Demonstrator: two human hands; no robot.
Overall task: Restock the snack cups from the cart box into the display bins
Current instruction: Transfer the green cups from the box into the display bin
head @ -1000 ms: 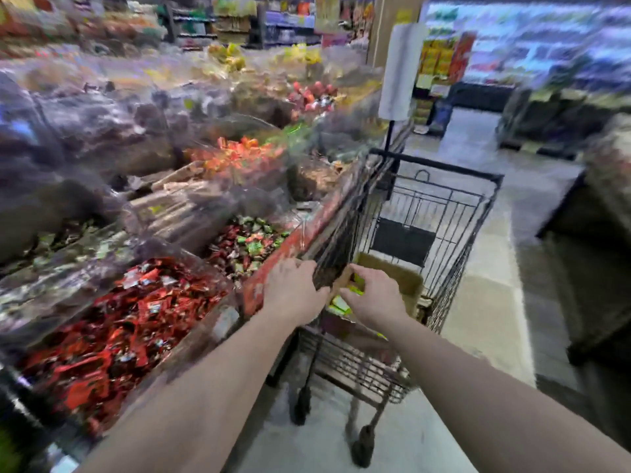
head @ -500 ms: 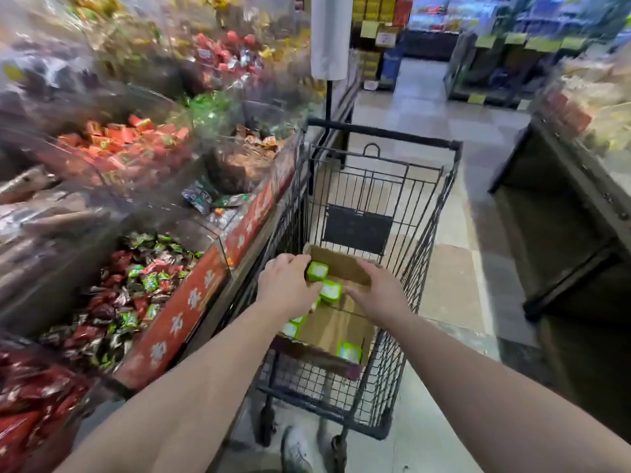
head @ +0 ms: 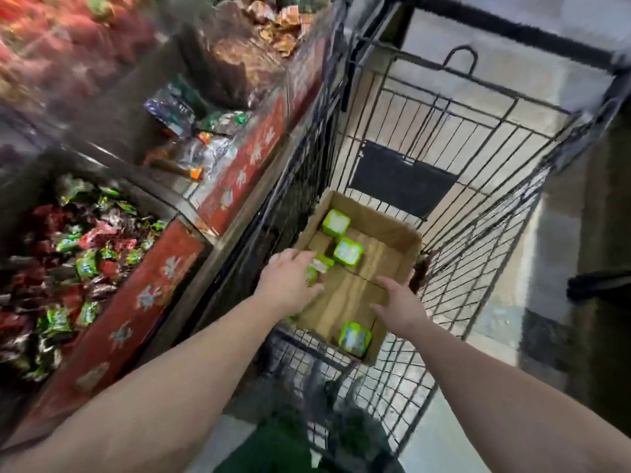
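Snack cups [head: 347, 251], green, lie in the cardboard box [head: 382, 230] inside the wire cart [head: 478, 186] at frame centre. Display bins [head: 78, 240] of wrapped candy fill the left. Left hand [head: 290, 281] grips small green cups; right hand [head: 397, 307] hangs relaxed, fingers loose, over the box floor.

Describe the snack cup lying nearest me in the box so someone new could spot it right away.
Start at the wire cart beside the candy bins, then look into the open cardboard box on its floor. The cup sits alone in the box's near corner, just left of the right hand; the other green cups cluster at the far end, by the left hand.
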